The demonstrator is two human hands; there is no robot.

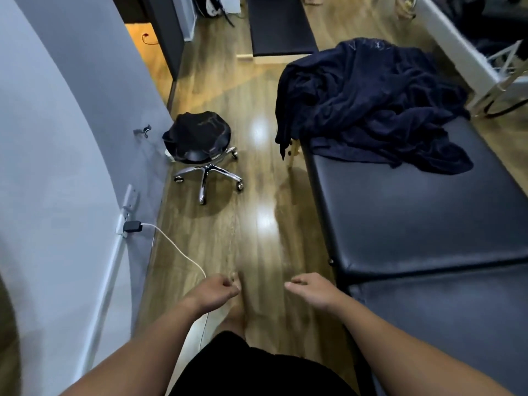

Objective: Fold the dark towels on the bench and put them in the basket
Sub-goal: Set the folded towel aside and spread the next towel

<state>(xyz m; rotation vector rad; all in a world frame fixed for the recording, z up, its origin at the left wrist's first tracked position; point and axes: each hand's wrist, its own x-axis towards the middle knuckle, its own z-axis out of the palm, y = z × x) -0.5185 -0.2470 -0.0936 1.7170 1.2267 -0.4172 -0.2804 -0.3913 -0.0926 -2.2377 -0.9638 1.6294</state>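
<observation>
While I stand on the wood floor point(257, 224), it runs as an open strip from 6 o'clock up to 12, grey wall point(57, 138) along the left edge, black padded bench point(414, 218) along the right. Bench's near long edge sits just beside my right arm; most of its padding toward me is bare. Dark towels point(371, 104) lie in a crumpled heap on the bench's far end, approx 1 o'clock, one corner hanging over the left edge toward the floor. A 2nd black bench point(280, 24) sits at 12, well apart. Wheeled stool point(200, 144) stands at 11 near the wall w/ dark cloth on its seat, floor open betw. it and the bench. White cable point(177, 247) trails from a wall plug at 9 across the floor toward my left side. My left hand point(217, 292) hovers over the floor, fingers loosely curled, holding nothing. My right hand point(311, 290) hovers beside the bench edge, fingers relaxed, a bit apart, holding nothing. Can't see a basket.
</observation>
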